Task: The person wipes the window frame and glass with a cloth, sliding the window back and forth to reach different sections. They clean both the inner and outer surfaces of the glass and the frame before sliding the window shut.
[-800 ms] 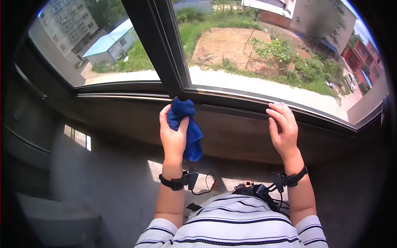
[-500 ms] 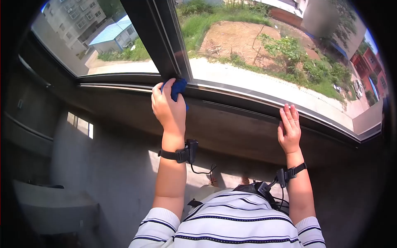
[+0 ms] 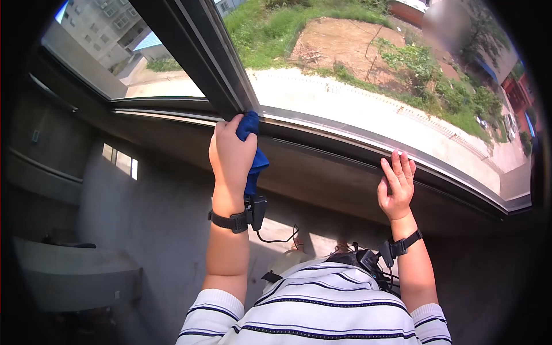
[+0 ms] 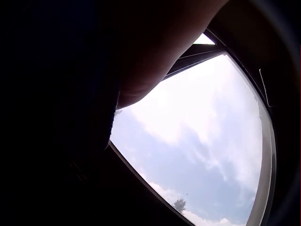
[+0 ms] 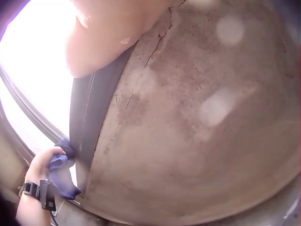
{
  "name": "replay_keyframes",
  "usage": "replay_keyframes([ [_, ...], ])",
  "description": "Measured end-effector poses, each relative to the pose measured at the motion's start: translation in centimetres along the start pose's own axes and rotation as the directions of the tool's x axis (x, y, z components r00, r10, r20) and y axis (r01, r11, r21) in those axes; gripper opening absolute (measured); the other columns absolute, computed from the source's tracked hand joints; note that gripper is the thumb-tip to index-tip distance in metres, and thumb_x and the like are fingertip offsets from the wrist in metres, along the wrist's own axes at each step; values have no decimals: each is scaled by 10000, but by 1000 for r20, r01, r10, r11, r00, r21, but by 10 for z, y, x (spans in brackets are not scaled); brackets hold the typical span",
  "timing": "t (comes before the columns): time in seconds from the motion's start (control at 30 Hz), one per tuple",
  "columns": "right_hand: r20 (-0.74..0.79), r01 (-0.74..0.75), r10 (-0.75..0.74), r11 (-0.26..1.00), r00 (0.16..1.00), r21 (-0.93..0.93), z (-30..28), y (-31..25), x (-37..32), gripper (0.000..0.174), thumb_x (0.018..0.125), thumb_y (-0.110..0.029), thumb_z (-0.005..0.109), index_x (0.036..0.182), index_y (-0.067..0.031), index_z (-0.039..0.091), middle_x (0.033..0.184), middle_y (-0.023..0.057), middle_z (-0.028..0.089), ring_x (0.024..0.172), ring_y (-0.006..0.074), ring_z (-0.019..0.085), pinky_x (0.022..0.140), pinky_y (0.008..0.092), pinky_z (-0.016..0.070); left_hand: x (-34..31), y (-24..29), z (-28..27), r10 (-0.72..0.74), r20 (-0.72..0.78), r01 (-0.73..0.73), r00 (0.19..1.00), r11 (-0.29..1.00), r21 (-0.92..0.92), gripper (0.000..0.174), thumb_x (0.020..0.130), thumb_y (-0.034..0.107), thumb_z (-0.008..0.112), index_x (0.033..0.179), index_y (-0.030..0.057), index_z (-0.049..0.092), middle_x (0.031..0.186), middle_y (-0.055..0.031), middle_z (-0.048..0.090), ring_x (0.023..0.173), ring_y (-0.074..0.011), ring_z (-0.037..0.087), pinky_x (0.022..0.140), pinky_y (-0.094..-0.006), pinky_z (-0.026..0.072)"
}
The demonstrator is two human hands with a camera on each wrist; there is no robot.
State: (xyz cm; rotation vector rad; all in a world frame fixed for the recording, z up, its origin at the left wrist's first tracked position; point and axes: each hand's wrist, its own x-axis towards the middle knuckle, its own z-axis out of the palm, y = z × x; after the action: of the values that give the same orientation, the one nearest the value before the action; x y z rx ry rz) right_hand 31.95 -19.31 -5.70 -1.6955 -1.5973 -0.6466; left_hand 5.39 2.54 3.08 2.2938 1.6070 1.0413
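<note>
A blue cloth (image 3: 248, 127) is gripped in my left hand (image 3: 232, 150), bunched at the foot of the dark upright window post (image 3: 201, 52). Its loose end hangs down beside the wrist. In the right wrist view the same cloth (image 5: 63, 176) drapes from the left hand (image 5: 41, 164) at the frame. My right hand (image 3: 397, 184) has its fingers extended, fingertips at the lower window frame (image 3: 345, 154), and holds nothing. In the left wrist view the hand is mostly dark, with the bright window (image 4: 202, 127) behind it.
Below the frame runs a bare wall (image 5: 188, 122) with a crack. Glass panes stand either side of the post, with a yard (image 3: 345, 46) and a paved strip outside. A pale curved ledge (image 3: 80, 270) is at the lower left. Wrist straps carry black cameras and cables.
My left hand has carried the cloth up against the base of the post, turning back-side up. The right hand's fingers have straightened at the frame. The head view has shifted.
</note>
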Motion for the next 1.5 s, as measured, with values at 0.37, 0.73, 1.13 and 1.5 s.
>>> replay_keyframes([
  [0.37,-2,41,-41,999,999,35,1,2,-2,392,730,21,546,1083,-61,697,1347,119,562,1362,273,404,1147,421,243,-52,71,18,211,150,-198,966,975,-98,429,697,78,669,1125,82,646,979,-145,571,903,-337,603,790,-416,502],
  [0.73,-13,64,-64,998,998,-11,0,5,-2,360,688,55,561,996,-65,703,1328,109,579,1352,269,417,1135,422,269,-19,1,8,192,-60,-187,979,979,83,410,726,60,655,1127,142,676,1047,-141,579,978,-330,584,847,-404,489],
  [1.13,-22,32,-31,999,999,40,5,2,-3,344,690,45,553,979,-64,705,1325,119,580,1359,275,408,1152,426,228,-28,25,10,66,24,-68,998,994,83,449,730,128,642,1174,55,646,1068,-163,579,976,-347,598,852,-410,493],
  [1.5,-40,32,-30,998,999,47,6,2,-3,361,684,53,555,984,-77,708,1331,114,576,1363,272,401,1156,425,224,-68,92,25,335,154,-335,930,942,-23,484,675,107,714,1146,60,615,998,-147,558,912,-318,593,774,-408,508],
])
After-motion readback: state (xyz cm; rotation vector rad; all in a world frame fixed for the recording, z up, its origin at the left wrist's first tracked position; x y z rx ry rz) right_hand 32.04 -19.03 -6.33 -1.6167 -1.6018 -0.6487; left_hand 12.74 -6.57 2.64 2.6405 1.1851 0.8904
